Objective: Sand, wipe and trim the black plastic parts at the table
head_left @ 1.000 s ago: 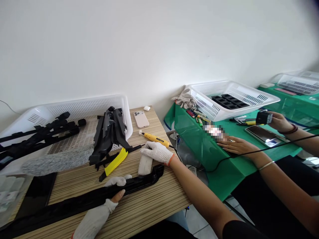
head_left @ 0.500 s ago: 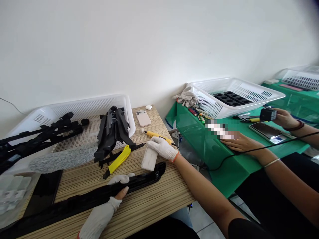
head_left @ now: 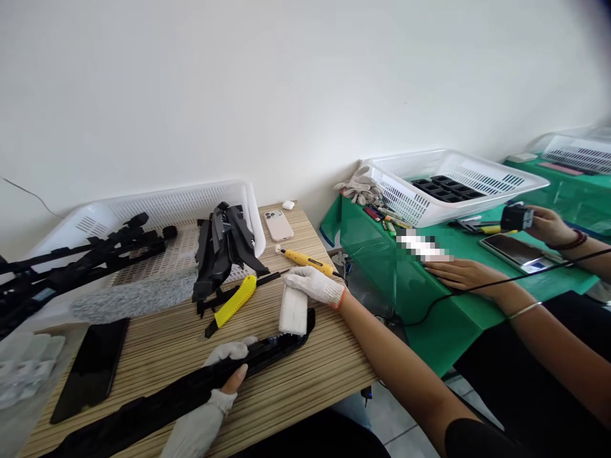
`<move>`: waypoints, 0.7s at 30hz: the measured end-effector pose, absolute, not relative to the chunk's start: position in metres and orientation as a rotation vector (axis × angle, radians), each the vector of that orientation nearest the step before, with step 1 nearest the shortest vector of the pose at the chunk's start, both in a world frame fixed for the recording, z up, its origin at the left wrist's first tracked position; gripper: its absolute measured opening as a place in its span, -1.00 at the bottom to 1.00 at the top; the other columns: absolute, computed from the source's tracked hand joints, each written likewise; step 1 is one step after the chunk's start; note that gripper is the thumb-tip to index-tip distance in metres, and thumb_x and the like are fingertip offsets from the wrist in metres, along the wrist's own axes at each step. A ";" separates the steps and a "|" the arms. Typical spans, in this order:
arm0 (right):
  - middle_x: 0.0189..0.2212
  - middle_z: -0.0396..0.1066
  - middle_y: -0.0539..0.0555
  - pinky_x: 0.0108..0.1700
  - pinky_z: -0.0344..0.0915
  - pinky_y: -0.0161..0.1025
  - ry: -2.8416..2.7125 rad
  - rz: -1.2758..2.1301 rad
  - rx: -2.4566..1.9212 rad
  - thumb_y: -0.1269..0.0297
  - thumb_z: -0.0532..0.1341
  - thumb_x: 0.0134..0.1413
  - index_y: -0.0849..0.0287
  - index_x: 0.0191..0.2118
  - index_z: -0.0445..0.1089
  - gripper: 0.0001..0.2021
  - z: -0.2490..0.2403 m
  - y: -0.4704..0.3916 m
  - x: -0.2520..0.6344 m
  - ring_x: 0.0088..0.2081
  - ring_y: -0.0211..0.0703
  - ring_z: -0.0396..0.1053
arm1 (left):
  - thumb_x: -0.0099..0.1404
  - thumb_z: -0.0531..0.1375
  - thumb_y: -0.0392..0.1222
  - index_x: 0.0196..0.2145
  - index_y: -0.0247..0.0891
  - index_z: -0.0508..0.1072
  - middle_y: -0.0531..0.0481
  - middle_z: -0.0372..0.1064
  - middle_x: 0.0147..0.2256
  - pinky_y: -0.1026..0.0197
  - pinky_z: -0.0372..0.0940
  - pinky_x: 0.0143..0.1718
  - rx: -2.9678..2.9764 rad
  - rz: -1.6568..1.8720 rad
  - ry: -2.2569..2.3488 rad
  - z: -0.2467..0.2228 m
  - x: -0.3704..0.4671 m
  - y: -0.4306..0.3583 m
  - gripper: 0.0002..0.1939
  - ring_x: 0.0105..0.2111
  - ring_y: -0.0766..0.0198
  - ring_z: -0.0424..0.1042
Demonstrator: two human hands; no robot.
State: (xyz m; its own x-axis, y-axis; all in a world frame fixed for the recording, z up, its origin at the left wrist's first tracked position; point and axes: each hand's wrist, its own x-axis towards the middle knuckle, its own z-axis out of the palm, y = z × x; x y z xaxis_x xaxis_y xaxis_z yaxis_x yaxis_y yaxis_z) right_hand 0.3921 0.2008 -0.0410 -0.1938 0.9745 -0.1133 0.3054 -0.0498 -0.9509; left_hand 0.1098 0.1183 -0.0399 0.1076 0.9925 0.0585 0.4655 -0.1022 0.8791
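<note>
A long black plastic trim strip (head_left: 157,402) runs diagonally over the wooden table's front. My left hand (head_left: 220,401), in a white glove with the thumb bare, is wrapped around it near its right part. In my gloved right hand (head_left: 315,284) is a white rectangular block (head_left: 293,310), gripped at its upper end. The block's lower edge overlaps the strip's right end; whether they touch I cannot tell. Just behind my right hand lies a yellow pen-shaped tool (head_left: 308,261) with a cord. Left of the block rests a yellow utility knife (head_left: 235,302).
A white basket (head_left: 162,194) holds black plastic parts (head_left: 224,245) and a grey fluffy duster (head_left: 133,300). A dark phone (head_left: 90,369) and pink phone (head_left: 278,225) lie on the table (head_left: 296,381). At right, a co-worker's hands (head_left: 465,277) are over a green-covered table (head_left: 382,280).
The white block has come down toward me, onto the strip's right end in view. My left hand still grips the strip, whose left end has swung nearer. The view has shifted slightly.
</note>
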 end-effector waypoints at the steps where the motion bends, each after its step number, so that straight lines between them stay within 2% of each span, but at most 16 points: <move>1: -0.55 0.16 -0.07 -0.47 0.06 -0.31 -1.550 1.313 -1.378 -0.10 0.17 0.16 0.14 -0.46 0.24 -0.60 -0.041 0.199 0.392 -0.50 -0.30 0.10 | 0.08 0.28 0.25 -0.39 -0.10 0.47 -0.05 0.57 -0.33 -0.12 0.45 0.06 1.654 0.935 1.460 -0.040 0.108 0.118 -0.63 -0.15 -0.07 0.56; 3: -0.57 0.17 -0.08 -0.47 0.08 -0.32 -1.617 1.367 -1.336 -0.14 0.22 0.08 0.15 -0.45 0.28 -0.59 -0.039 0.195 0.392 -0.50 -0.30 0.12 | 0.06 0.27 0.28 -0.38 -0.11 0.48 -0.06 0.57 -0.30 -0.12 0.42 0.09 1.629 0.943 1.486 -0.041 0.104 0.118 -0.59 -0.15 -0.07 0.56; 6: -0.50 0.32 -0.04 -0.38 0.18 -0.30 -1.746 1.298 -1.296 -0.11 0.32 -0.05 0.21 -0.43 0.39 -0.59 -0.036 0.192 0.389 -0.42 -0.26 0.22 | 0.09 0.26 0.27 -0.33 -0.11 0.50 -0.07 0.58 -0.25 -0.11 0.37 0.15 1.614 0.934 1.504 -0.036 0.096 0.117 -0.59 -0.13 -0.03 0.55; 8: -0.46 0.36 -0.01 -0.34 0.20 -0.29 -1.703 1.186 -1.334 -0.11 0.31 -0.05 0.23 -0.42 0.42 -0.58 -0.035 0.192 0.386 -0.39 -0.24 0.25 | 0.12 0.25 0.24 -0.28 -0.12 0.51 -0.07 0.58 -0.20 -0.10 0.36 0.16 1.600 0.910 1.514 -0.030 0.092 0.116 -0.60 -0.12 -0.02 0.55; 12: -0.51 0.31 -0.03 -0.39 0.14 -0.29 -1.743 1.208 -1.385 -0.10 0.28 -0.06 0.20 -0.47 0.39 -0.60 -0.036 0.190 0.381 -0.42 -0.25 0.21 | 0.17 0.23 0.15 -0.26 -0.14 0.50 -0.08 0.57 -0.16 -0.09 0.35 0.17 1.623 0.859 1.475 -0.017 0.084 0.115 -0.67 -0.08 -0.01 0.54; 16: -0.50 0.32 -0.01 -0.41 0.16 -0.27 -1.602 1.086 -1.485 -0.13 0.22 -0.03 0.18 -0.44 0.37 -0.59 -0.037 0.184 0.377 -0.41 -0.22 0.22 | 0.20 0.21 0.06 -0.20 -0.14 0.49 -0.07 0.55 -0.12 -0.04 0.32 0.20 1.658 0.839 1.433 -0.013 0.075 0.117 -0.71 -0.04 0.04 0.52; 21: -0.53 0.29 -0.04 -0.53 0.12 -0.32 -1.591 1.199 -1.500 -0.10 0.26 -0.06 0.16 -0.42 0.32 -0.62 -0.036 0.173 0.371 -0.51 -0.28 0.19 | 0.23 0.18 0.02 -0.21 -0.16 0.47 -0.07 0.53 -0.14 -0.02 0.31 0.20 1.690 0.841 1.384 -0.012 0.071 0.113 -0.75 -0.05 0.06 0.51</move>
